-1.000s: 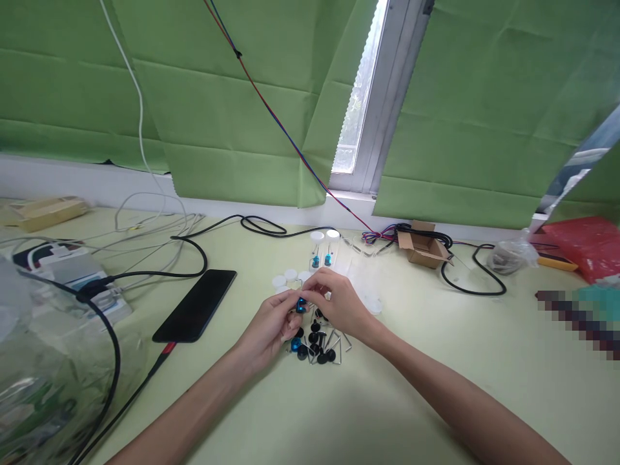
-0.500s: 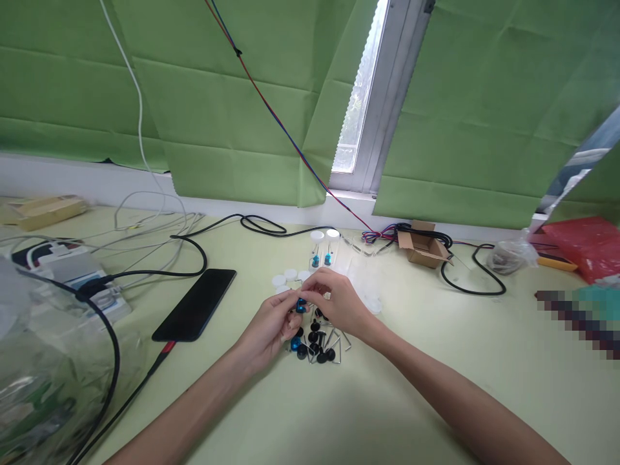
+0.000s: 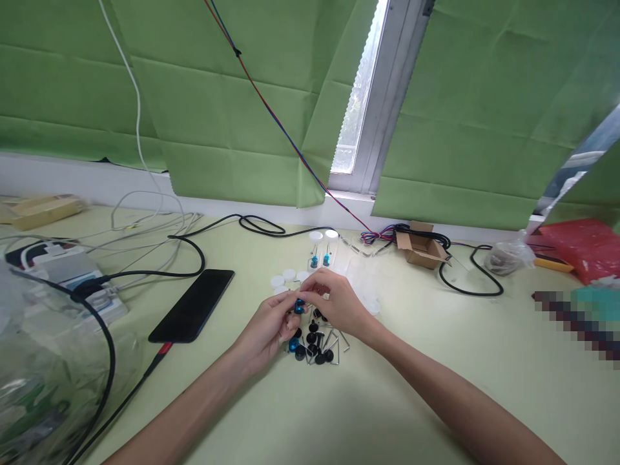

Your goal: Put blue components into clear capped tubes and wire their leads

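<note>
Near the middle of the table, my left hand (image 3: 265,328) is closed around a small shiny blue metal part (image 3: 299,309). My right hand (image 3: 338,302) meets it from the other side, thumb and fingertips pinched together just above the blue part. What those fingertips hold is hidden. Below the hands lies a pile of black round-headed pieces (image 3: 320,359), mixed with L-shaped metal hex keys (image 3: 347,343). A second blue part (image 3: 293,345) rests at the pile's left edge. Behind the hands, two clear containers with white lids (image 3: 331,235) hold blue parts and metal pieces.
Several white caps (image 3: 278,281) lie just behind my left hand. A black phone (image 3: 194,307) on a cable is to the left, near a power strip (image 3: 99,294) and clear plastic bags (image 3: 43,387). A small open cardboard box (image 3: 420,248) and black cables stand at the back right.
The view has shifted very slightly to the left. Both hands keep almost the same pose around the blue part.
</note>
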`<state>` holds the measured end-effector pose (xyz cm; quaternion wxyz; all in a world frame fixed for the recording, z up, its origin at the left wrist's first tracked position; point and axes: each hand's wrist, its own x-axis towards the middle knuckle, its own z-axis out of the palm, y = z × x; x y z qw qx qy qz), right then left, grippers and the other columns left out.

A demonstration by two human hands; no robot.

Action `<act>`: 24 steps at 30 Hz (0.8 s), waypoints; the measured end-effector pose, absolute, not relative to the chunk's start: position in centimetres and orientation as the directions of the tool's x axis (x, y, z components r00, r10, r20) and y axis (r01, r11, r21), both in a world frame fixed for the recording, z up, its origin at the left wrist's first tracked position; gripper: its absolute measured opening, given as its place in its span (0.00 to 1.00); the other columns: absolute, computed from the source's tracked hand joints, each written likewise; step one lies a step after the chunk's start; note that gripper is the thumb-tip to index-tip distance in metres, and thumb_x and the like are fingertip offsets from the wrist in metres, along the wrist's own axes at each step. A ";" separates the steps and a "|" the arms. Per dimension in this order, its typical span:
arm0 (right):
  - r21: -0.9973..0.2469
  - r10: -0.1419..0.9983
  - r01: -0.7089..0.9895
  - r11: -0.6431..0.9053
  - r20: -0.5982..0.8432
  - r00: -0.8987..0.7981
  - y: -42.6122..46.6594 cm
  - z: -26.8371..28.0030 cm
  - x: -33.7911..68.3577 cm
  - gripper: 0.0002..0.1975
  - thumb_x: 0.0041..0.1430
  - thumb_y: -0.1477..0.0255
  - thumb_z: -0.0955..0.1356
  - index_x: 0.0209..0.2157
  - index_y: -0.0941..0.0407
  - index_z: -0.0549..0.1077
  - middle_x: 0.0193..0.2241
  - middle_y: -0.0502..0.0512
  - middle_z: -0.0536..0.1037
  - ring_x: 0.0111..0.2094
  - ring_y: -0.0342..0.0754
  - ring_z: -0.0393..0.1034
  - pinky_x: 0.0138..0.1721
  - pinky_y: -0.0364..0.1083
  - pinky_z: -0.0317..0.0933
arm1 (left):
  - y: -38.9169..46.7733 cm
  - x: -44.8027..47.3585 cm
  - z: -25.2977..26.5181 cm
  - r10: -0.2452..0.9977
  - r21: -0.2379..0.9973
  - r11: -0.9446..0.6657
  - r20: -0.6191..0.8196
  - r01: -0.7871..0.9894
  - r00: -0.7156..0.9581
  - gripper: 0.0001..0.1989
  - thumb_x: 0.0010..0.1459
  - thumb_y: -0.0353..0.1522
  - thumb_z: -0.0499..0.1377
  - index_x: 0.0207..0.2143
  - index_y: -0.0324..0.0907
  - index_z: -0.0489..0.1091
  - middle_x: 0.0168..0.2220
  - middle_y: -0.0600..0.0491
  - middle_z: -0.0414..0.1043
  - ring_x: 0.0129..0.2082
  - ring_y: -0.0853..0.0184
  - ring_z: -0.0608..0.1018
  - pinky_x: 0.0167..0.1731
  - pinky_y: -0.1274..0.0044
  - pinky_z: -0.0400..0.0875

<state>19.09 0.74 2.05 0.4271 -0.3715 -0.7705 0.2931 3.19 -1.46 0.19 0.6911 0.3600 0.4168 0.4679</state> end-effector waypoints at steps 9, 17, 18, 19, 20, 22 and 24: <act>-0.775 0.820 0.303 0.554 0.445 -0.360 0.6 2.3 19.1 0.05 0.61 0.76 0.70 0.30 0.56 0.75 0.31 0.50 0.73 0.32 0.43 0.68 0.34 0.42 0.63 | -1.6 3.2 0.4 0.946 0.889 0.307 -0.248 -0.339 0.207 0.10 0.59 0.36 0.62 0.33 0.35 0.74 0.26 0.56 0.66 0.14 0.83 0.58 0.12 0.88 0.54; -0.750 0.825 0.351 0.560 0.468 -0.318 0.8 2.4 19.2 0.07 0.62 0.77 0.67 0.29 0.57 0.74 0.29 0.50 0.73 0.31 0.43 0.66 0.33 0.42 0.61 | -1.5 3.2 0.3 0.955 0.885 0.281 -0.221 -0.372 0.195 0.12 0.56 0.37 0.65 0.32 0.35 0.73 0.28 0.54 0.68 0.15 0.83 0.60 0.12 0.88 0.55; -0.747 0.826 0.357 0.560 0.472 -0.309 0.8 2.5 19.2 0.07 0.62 0.77 0.67 0.29 0.57 0.74 0.28 0.49 0.72 0.31 0.43 0.66 0.33 0.42 0.61 | -1.5 3.2 0.3 0.955 0.885 0.280 -0.220 -0.371 0.197 0.12 0.56 0.37 0.65 0.32 0.35 0.72 0.28 0.54 0.68 0.16 0.82 0.60 0.12 0.88 0.55; -0.743 0.825 0.363 0.563 0.477 -0.303 0.9 2.5 19.2 0.07 0.62 0.77 0.67 0.29 0.57 0.74 0.27 0.49 0.72 0.30 0.43 0.66 0.33 0.42 0.61 | -1.5 3.2 0.3 0.955 0.887 0.279 -0.218 -0.369 0.199 0.12 0.56 0.37 0.65 0.32 0.35 0.72 0.28 0.54 0.68 0.16 0.82 0.60 0.12 0.88 0.55; -0.737 0.823 0.369 0.567 0.483 -0.299 0.9 2.6 19.2 0.07 0.62 0.77 0.67 0.29 0.57 0.74 0.27 0.49 0.72 0.30 0.42 0.65 0.33 0.42 0.60 | -1.5 3.2 0.3 0.956 0.889 0.277 -0.216 -0.364 0.201 0.13 0.57 0.38 0.65 0.32 0.35 0.72 0.28 0.54 0.68 0.15 0.82 0.61 0.11 0.88 0.55; -0.726 0.819 0.379 0.573 0.493 -0.295 1.0 2.7 19.3 0.08 0.62 0.77 0.67 0.28 0.57 0.73 0.27 0.48 0.71 0.29 0.42 0.65 0.32 0.42 0.60 | -1.6 3.3 0.4 0.957 0.896 0.270 -0.209 -0.352 0.202 0.14 0.57 0.39 0.64 0.32 0.35 0.72 0.29 0.54 0.69 0.15 0.82 0.62 0.11 0.88 0.56; -0.720 0.818 0.390 0.575 0.495 -0.291 1.1 2.8 19.4 0.08 0.62 0.76 0.67 0.28 0.57 0.73 0.27 0.48 0.71 0.29 0.42 0.64 0.32 0.41 0.60 | -1.5 3.3 0.4 0.960 0.903 0.260 -0.202 -0.342 0.196 0.15 0.57 0.41 0.64 0.31 0.36 0.72 0.29 0.54 0.69 0.15 0.82 0.62 0.12 0.87 0.57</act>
